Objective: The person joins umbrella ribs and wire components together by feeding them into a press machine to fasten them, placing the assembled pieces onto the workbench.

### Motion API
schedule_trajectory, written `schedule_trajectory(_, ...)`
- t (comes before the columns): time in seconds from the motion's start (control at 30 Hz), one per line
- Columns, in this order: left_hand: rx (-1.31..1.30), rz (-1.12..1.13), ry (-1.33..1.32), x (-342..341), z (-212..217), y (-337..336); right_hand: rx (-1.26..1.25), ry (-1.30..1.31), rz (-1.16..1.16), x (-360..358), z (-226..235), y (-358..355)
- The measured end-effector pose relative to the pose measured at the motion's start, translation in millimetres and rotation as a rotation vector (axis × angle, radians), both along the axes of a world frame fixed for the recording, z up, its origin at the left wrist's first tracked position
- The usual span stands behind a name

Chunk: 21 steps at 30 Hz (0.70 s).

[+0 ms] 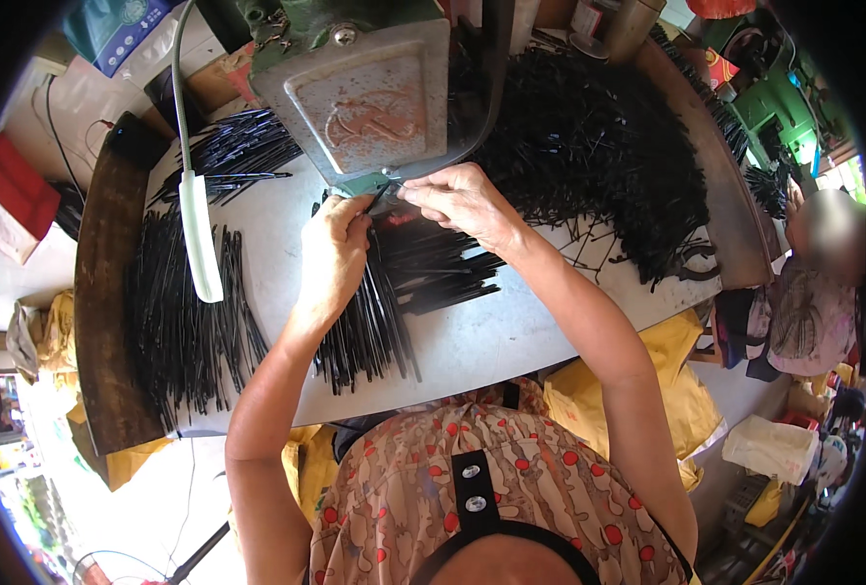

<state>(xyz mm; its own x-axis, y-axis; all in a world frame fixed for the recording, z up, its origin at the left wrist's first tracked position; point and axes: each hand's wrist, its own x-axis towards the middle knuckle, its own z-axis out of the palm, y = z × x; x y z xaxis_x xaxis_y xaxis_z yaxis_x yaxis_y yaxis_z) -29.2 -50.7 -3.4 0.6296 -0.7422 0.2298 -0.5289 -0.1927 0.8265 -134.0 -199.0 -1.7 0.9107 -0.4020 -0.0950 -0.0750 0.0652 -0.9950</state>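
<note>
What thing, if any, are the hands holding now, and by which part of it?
The left hand pinches a black strip at the near end of its visible part. Whether the right hand holds anything cannot be told.

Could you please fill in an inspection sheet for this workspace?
Surface: pale worktable, bare along its near edge, dark raised border at left.
Job's things: green machine with rust-marked grey plate; thin black strips in rough bundles; a tangled black heap at right.
Clutter: blue package at upper left.
Hands: left hand pinches a strip below the machine; right hand is close by, its grip unclear.
Cables: dark cord at upper left.
Surroundings: yellow sacking beyond the near edge; another person at far right.
</note>
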Motion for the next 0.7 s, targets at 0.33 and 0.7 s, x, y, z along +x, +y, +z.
schedule_trajectory(0.33, 0.000, -0.032, -0.361, 7, -5, 1, 0.020, 0.016, -0.011, 0, 0, 4)
schedule_trajectory(0.7, 0.036, -0.198, 0.013, -40, 8, 13, 0.075, -0.001, 0.050, 3, -6, 3)
